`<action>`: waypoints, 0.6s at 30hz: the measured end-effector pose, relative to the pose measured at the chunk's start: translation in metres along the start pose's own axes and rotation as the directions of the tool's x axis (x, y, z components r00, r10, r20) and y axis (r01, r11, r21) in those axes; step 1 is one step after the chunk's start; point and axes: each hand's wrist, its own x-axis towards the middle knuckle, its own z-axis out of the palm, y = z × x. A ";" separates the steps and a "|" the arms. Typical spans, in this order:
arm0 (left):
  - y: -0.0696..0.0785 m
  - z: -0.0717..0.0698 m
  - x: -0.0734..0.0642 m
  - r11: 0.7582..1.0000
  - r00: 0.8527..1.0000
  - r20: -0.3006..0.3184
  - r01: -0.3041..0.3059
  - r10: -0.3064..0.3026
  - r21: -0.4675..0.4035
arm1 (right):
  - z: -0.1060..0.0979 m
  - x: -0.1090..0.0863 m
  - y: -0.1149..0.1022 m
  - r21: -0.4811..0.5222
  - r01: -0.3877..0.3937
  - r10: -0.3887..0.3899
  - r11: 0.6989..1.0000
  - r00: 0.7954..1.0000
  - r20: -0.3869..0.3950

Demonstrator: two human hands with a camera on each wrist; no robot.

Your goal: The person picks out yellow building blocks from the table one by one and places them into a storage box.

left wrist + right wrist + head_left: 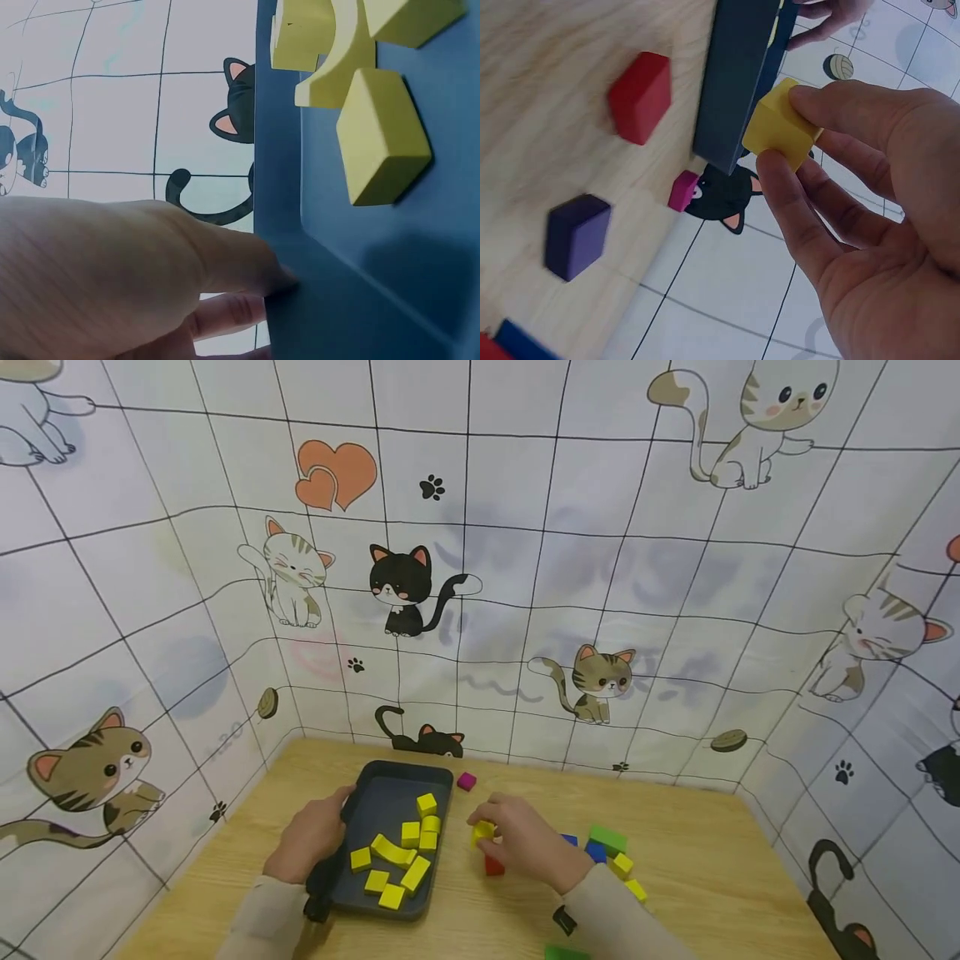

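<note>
My left hand (309, 837) grips the left rim of a dark grey rectangular tray (384, 802). Its thumb (244, 262) lies over the tray's edge in the left wrist view, with the other fingers behind. Several yellow blocks (415, 877) lie in the tray, among them cubes and a curved arch piece (392, 852). To the right of the tray, my right hand (534, 843) pinches a yellow cube (780, 124) between thumb and fingertips, raised above the table. A red block (641, 97) rests on the table just below that hand.
A magenta block (467, 782) sits by the tray's far right corner. Right of my right hand are a green block (607, 838), a blue block (596, 852) and yellow blocks (621, 866). Another green block (566, 952) is at the near edge. Cat-patterned cloth walls surround the wooden table (690, 860).
</note>
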 end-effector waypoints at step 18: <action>0.000 0.003 0.003 1.000 1.000 0.013 0.020 -0.020 0.012 | 0.025 0.076 -0.041 -0.073 0.067 -0.065 0.995 0.997 0.032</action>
